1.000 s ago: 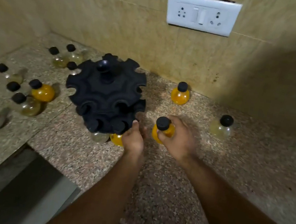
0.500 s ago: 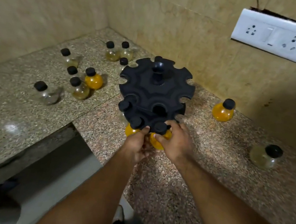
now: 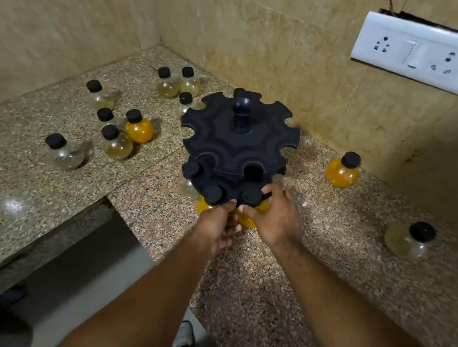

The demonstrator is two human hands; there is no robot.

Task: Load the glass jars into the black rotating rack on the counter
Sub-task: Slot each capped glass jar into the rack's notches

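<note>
The black rotating rack (image 3: 238,144) stands on the granite counter near the corner. Three black-capped jars hang in its lower tier at the front. My right hand (image 3: 274,219) grips the rightmost of them, a yellow jar (image 3: 248,222), whose cap sits in a slot. My left hand (image 3: 215,225) is just left of it, thumb against the lower tier's rim and fingers curled beneath. Beside that jar hang another yellow jar (image 3: 202,205) and a clear jar (image 3: 187,187). Loose jars stand around: a yellow jar (image 3: 341,174) and a pale jar (image 3: 404,241) on the right, several on the left (image 3: 115,145).
Tiled walls meet in a corner behind the rack. A white socket plate (image 3: 420,53) is on the right wall. The counter (image 3: 279,286) steps back at the lower left, where the floor shows (image 3: 70,274).
My right hand carried the yellow jar from the counter into a front slot of the rack's lower tier. My left hand stayed at the rack's rim. The view swung left.
</note>
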